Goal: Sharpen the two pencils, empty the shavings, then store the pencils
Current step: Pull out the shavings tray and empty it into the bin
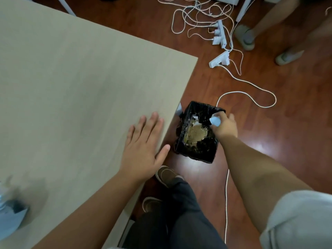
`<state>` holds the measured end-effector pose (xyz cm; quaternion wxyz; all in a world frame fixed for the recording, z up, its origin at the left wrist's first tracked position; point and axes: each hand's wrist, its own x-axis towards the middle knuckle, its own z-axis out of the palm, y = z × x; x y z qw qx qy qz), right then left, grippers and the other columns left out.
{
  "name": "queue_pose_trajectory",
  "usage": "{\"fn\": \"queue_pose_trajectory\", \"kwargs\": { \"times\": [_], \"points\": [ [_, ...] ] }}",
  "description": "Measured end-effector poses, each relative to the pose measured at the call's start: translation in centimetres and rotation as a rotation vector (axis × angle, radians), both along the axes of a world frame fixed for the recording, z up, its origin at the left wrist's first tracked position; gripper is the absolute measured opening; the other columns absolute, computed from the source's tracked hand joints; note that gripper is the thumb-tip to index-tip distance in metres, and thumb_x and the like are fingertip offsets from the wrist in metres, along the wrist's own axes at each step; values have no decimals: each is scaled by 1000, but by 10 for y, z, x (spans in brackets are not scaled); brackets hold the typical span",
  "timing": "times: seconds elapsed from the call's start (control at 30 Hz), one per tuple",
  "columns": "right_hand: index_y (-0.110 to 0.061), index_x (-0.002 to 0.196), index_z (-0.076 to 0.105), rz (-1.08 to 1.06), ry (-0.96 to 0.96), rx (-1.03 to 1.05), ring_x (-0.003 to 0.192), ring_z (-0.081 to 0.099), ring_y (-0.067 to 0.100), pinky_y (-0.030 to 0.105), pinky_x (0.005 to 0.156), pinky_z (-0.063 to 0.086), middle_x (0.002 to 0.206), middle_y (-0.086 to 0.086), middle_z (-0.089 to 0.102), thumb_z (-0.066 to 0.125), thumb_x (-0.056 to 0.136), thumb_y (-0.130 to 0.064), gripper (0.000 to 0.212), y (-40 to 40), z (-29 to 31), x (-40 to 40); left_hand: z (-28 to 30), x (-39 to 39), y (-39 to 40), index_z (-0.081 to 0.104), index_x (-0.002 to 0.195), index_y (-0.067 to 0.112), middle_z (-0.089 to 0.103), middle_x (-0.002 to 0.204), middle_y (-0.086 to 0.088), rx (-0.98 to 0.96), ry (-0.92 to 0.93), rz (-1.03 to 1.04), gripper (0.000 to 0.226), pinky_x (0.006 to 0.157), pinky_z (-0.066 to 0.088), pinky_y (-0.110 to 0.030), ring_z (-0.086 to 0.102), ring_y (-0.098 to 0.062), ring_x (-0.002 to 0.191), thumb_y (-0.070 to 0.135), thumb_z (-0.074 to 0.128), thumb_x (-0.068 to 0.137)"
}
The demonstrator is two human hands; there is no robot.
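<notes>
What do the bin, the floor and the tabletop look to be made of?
Bin: lined with thin black plastic film, going by its crinkled, glossy folds.
Floor: reddish wood or laminate planks with a polished glare.
Tabletop: pale matte laminate with faint grain, probably.

Beside the right hand (224, 127), a black bin (197, 153) holds tan shavings (195, 134); a pale blue sharpener (215, 121) sits in its fingers.

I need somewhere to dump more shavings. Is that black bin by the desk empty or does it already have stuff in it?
Not empty. The bin holds a tan pile and white scraps on its black liner.
</notes>
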<state>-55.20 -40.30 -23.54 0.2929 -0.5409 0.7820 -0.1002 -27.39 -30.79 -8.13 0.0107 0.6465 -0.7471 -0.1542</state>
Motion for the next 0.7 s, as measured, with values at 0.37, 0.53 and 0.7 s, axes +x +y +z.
{"fn": "queue_pose_trajectory", "kwargs": {
  "times": [0.37,0.53,0.7],
  "points": [
    [-20,108,52,250,313,-100,94,45,39,44,68,48,119,20,46,59,68,2,46,25,-8,8,0,-1,0,10,149,28,4,160,7,11,-14,5,70,119,9,-46,0,-18,147,52,41,90],
    [-21,106,53,224,295,-174,98,44,39,44,74,46,129,16,44,59,71,-3,40,16,4,14,-1,-1,1,12,149,27,6,160,7,0,-14,9,71,119,9,-45,3,-18,147,51,42,89],
    [-19,109,54,302,286,-119,102,43,39,46,78,47,130,15,45,60,71,-3,42,26,0,15,0,-1,1,10,149,28,3,160,7,10,-9,10,70,119,7,-45,0,-18,147,51,41,90]
  ]
}}
